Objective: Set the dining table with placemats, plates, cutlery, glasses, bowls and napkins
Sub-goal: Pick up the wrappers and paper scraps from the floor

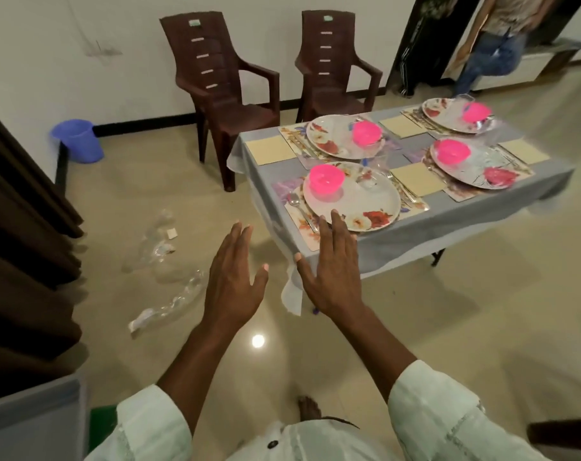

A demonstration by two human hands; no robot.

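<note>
Already the table (482, 207) carries four places, and each one has a floral plate on a printed placemat. The nearest plate (359, 201) lies close to the table's near corner. A pink bowl (326, 178) stands on its left part, and a clear glass (367, 184) seems to stand near its middle, but blur makes this unsure.

I judge the plate as stiff and smooth, perhaps melamine or ceramic; it is best to take it by the rim with both hands, because the bowl on it can slide. The bowl looks like light plastic and will tip easily if it is pushed. The glass is surely the fragile thing, to be held around its body and not by the lip.

A spoon (297, 204) lies on the placemat (310, 241) just left of the plate; it is thin and slippery, so a pinch at the handle is better. The placemat is flat and flexible and reaches almost to the table's edge. Beside the plate on the right lies a beige napkin (417, 179), soft and very light. The grey tablecloth (392, 247) hangs loose over the corner and a pull on it would shift everything.

Both hands hover with straight, spread fingers and hold nothing. The right hand (332, 271) is in front of the table's corner; I cannot tell if it touches the cloth. The left hand (234, 281) is over the floor.

Two brown chairs (229, 81) stand by the wall.
</note>
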